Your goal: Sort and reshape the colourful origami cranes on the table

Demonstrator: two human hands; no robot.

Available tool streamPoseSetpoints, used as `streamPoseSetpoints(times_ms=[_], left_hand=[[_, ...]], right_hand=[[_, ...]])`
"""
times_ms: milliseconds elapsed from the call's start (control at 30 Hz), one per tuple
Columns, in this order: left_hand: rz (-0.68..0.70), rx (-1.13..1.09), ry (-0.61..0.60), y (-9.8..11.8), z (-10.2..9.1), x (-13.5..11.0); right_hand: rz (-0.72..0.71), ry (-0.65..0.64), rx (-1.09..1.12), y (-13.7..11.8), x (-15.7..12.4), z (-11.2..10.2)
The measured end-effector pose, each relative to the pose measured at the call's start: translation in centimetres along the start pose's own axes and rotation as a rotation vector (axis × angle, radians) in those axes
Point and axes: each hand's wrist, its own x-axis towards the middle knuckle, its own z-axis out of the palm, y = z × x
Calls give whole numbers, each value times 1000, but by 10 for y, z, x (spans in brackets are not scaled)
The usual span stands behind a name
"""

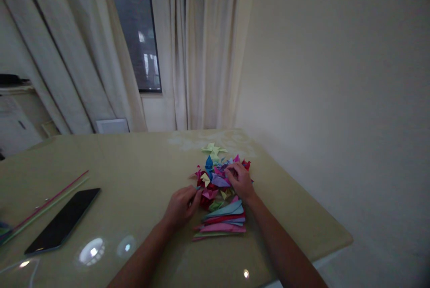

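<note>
A heap of folded paper cranes (220,181) in blue, red, pink, purple and yellow lies on the table between my two hands. My left hand (182,206) is closed at the heap's left edge, thumb and fingers pinched together. A small bluish tip shows at those fingertips, too little to name. Over the right side of the heap, my right hand (240,179) has its fingers bent together among the cranes; what they grip, if anything, is hidden. Just in front lies a row of flat folded paper strips (223,221) in light blue, red, pink and green.
Pale green folded papers (214,149) lie behind the heap on the glossy table (134,162). To the left are a black phone (63,221) and two thin sticks (50,203), pink and green. A wall (329,100) borders the table's right side; curtains (211,55) hang behind.
</note>
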Motion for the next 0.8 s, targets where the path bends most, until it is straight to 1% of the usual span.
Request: streamPoseSetpoints(times_ms=[100, 167, 300, 400, 500, 800], left_hand=[[95, 38, -15, 3, 3, -3], [119, 33, -16, 8, 4, -3], [197, 36, 21, 19, 2, -1], [254, 44, 41, 26, 1, 1], [271, 58, 45, 30, 0, 2], [314, 72, 81, 34, 0, 1]], right_hand=[[8, 9, -19, 0, -1, 2], [3, -4, -28, -1, -2, 4], [-13, -47, -28, -2, -3, 7], [-22, -25, -31, -2, -4, 8], [-23, 1, -35, 0, -4, 9], [5, 12, -31, -1, -3, 7]])
